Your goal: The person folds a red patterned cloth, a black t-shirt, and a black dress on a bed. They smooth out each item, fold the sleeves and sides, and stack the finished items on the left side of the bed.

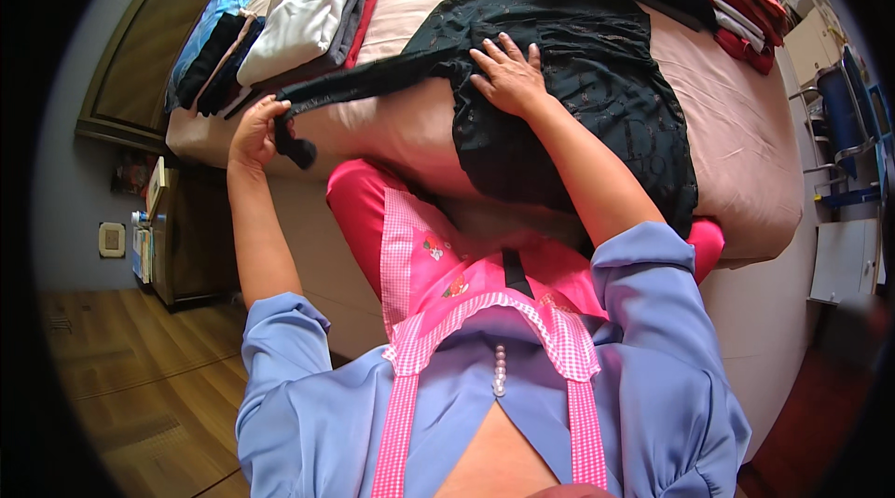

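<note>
A black long-sleeved top [587, 78] lies spread over the edge of the bed in front of me, its lower part reaching toward my lap. My left hand [261, 131] pinches the cuff end of one sleeve and holds it out to the left, so the sleeve is stretched and its tip hangs down. On the body of the garment, near where that sleeve joins, my right hand [510, 76] rests flat with its fingers spread. The garment's other sleeve cannot be made out.
Folded clothes [303, 22] in white, grey, red and black are stacked at the bed's left. More dark and red clothes [746, 18] lie at the far right. The bed [746, 125] has a pink sheet. A wooden cabinet [196, 232] stands at left, a metal-framed chair [844, 116] at right.
</note>
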`<control>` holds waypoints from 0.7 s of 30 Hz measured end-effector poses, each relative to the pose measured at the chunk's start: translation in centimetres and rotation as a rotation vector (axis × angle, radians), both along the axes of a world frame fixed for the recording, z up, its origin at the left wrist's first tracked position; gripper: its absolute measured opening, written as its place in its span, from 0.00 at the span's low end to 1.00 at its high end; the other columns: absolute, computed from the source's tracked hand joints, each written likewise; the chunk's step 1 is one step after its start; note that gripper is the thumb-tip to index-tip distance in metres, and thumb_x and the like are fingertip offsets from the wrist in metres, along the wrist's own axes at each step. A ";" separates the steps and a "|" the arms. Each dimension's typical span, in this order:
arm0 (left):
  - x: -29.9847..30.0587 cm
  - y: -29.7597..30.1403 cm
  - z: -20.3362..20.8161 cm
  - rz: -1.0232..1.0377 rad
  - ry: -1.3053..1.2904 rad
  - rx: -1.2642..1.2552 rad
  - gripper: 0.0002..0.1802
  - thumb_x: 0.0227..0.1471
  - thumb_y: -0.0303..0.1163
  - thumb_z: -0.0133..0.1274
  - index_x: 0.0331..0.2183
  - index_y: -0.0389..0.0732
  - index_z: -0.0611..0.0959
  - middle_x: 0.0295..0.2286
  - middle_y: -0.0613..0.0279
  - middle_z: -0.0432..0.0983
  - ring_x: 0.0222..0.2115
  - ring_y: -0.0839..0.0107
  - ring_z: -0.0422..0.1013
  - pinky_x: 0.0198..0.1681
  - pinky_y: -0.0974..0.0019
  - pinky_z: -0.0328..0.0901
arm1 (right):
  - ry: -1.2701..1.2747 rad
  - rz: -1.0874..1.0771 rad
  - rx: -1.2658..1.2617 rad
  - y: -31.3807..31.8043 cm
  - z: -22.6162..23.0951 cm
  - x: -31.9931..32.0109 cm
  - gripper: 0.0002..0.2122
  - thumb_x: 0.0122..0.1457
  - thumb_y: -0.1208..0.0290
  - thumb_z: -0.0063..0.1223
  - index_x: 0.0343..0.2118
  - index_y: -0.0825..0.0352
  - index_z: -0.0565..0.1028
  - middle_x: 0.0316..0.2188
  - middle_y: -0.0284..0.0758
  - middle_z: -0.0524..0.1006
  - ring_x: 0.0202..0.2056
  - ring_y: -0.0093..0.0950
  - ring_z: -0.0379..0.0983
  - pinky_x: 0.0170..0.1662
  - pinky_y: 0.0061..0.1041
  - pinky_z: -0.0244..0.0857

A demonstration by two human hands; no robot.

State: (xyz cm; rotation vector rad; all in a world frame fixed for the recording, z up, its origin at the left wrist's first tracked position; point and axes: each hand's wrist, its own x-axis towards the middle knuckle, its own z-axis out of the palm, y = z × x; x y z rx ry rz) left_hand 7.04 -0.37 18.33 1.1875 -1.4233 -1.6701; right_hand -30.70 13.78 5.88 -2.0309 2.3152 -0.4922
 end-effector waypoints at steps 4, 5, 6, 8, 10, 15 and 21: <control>-0.5 -0.7 1.5 -0.129 0.041 0.086 0.16 0.50 0.27 0.50 0.43 0.36 0.72 0.27 0.62 0.73 0.25 0.73 0.72 0.22 0.70 0.69 | -0.053 0.043 0.152 -0.8 -1.2 -0.4 0.25 0.59 0.47 0.34 0.59 0.47 0.57 0.63 0.30 0.49 0.65 0.30 0.36 0.63 0.46 0.29; -0.7 -0.6 2.5 -0.162 0.162 0.127 0.17 0.51 0.26 0.48 0.45 0.35 0.71 0.28 0.61 0.73 0.27 0.72 0.73 0.23 0.71 0.70 | -0.070 0.039 0.155 -0.7 -1.5 -0.4 0.25 0.59 0.47 0.34 0.59 0.47 0.57 0.63 0.30 0.48 0.65 0.30 0.36 0.63 0.45 0.29; -1.1 -0.2 3.5 -0.194 0.287 0.167 0.18 0.52 0.26 0.47 0.46 0.34 0.71 0.30 0.59 0.74 0.28 0.71 0.73 0.24 0.71 0.71 | -0.082 0.036 0.158 -0.6 -1.5 -0.5 0.25 0.59 0.47 0.34 0.60 0.46 0.57 0.64 0.30 0.48 0.65 0.30 0.36 0.63 0.45 0.29; -2.1 -0.4 5.4 -0.138 0.365 0.148 0.20 0.55 0.26 0.43 0.50 0.31 0.68 0.35 0.53 0.74 0.31 0.68 0.74 0.27 0.70 0.73 | -0.189 0.051 0.122 -0.8 -1.7 -0.7 0.25 0.58 0.46 0.35 0.58 0.47 0.60 0.63 0.30 0.51 0.65 0.30 0.37 0.63 0.45 0.30; -5.7 0.2 8.0 -0.199 0.329 0.000 0.19 0.55 0.27 0.44 0.49 0.32 0.69 0.35 0.53 0.75 0.31 0.69 0.74 0.27 0.71 0.72 | -0.320 0.049 0.107 -1.4 -1.8 -1.4 0.25 0.57 0.45 0.36 0.57 0.48 0.62 0.62 0.31 0.53 0.64 0.31 0.39 0.63 0.45 0.31; -21.2 3.8 9.4 -0.370 -0.128 -0.625 0.23 0.52 0.37 0.52 0.49 0.41 0.72 0.35 0.67 0.73 0.30 0.82 0.70 0.25 0.78 0.65 | -1.882 -0.118 -0.318 -0.4 1.1 -2.4 0.26 0.59 0.46 0.37 0.53 0.60 0.64 0.49 0.38 0.69 0.44 0.29 0.69 0.53 0.36 0.55; -35.7 9.9 -0.6 -0.798 -0.010 -0.568 0.29 0.53 0.36 0.52 0.55 0.39 0.65 0.38 0.60 0.74 0.36 0.74 0.71 0.36 0.71 0.68 | -2.478 -0.113 -0.487 5.2 0.7 -9.3 0.39 0.50 0.28 0.26 0.54 0.58 0.59 0.45 0.41 0.69 0.44 0.42 0.68 0.47 0.52 0.58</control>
